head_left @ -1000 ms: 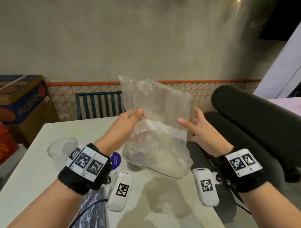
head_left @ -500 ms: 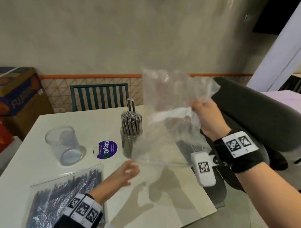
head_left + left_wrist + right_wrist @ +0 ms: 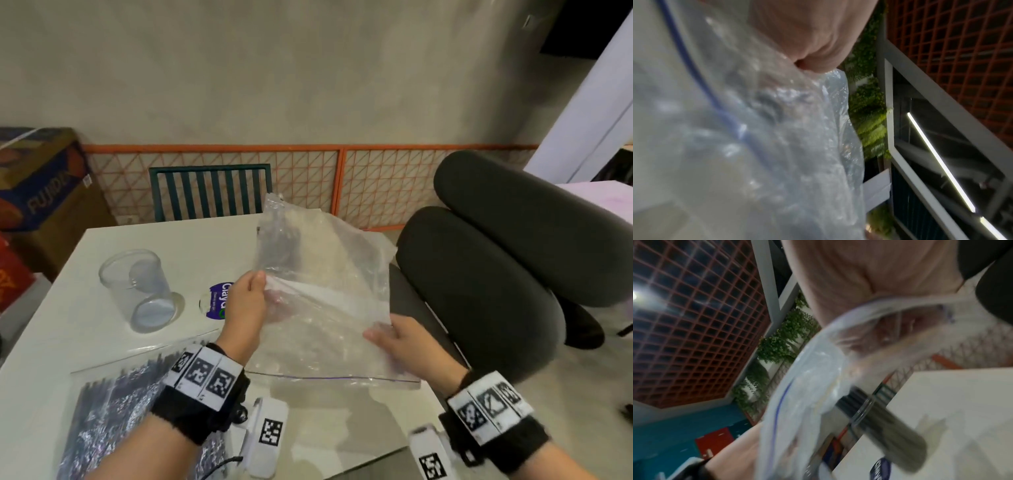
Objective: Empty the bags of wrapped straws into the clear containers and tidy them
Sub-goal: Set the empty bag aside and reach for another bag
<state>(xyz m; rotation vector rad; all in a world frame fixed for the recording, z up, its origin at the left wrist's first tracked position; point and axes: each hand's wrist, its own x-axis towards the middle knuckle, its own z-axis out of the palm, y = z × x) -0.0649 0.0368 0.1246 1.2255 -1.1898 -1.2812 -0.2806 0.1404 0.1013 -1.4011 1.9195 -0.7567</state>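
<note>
An empty clear zip bag (image 3: 329, 274) hangs crumpled over the table's right part. My left hand (image 3: 260, 284) pinches its left edge, thumb on top. My right hand (image 3: 380, 337) grips its right side lower down, with fingers (image 3: 881, 335) showing through the plastic. Behind the bag stands a clear container packed with dark wrapped straws (image 3: 881, 420), dim through the plastic in the head view. An empty clear container (image 3: 137, 291) stands at the table's left. A full bag of wrapped straws (image 3: 116, 407) lies flat at the front left, under my left forearm.
A purple round sticker (image 3: 217, 301) lies on the white table (image 3: 85, 342) between the containers. A black padded chair (image 3: 496, 274) stands close by the table's right edge. A green slatted chair (image 3: 209, 192) is behind the table, and cardboard boxes (image 3: 41, 185) at far left.
My left hand has come up from the table and taken the bag's left edge. My right hand has lowered the bag towards me; it now hides the filled container.
</note>
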